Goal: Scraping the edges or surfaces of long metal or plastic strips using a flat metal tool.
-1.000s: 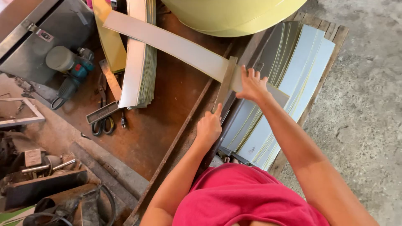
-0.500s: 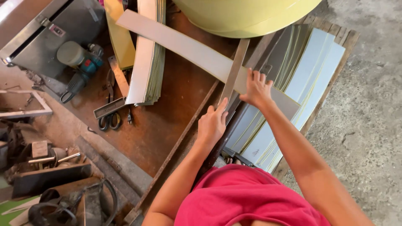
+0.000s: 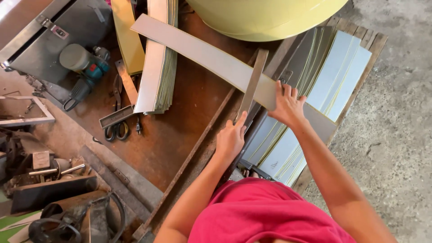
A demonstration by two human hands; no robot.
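The left hand (image 3: 230,138) grips the near end of a narrow metal bar (image 3: 252,85) at the right edge of the bench (image 3: 180,135). The right hand (image 3: 288,105) lies flat and wide on a long grey strip (image 3: 211,58), which crosses the bar. The step looks like clamping or cutting the strip; next, steady pressure seems needed. Beyond lies a stack of strips (image 3: 157,58).

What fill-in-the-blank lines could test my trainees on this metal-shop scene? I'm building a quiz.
1. The right hand presses flat on a long grey metal ____.
2. The left hand grips a narrow flat ____.
3. The person's shirt is ____.

Missing words: strip; bar; red
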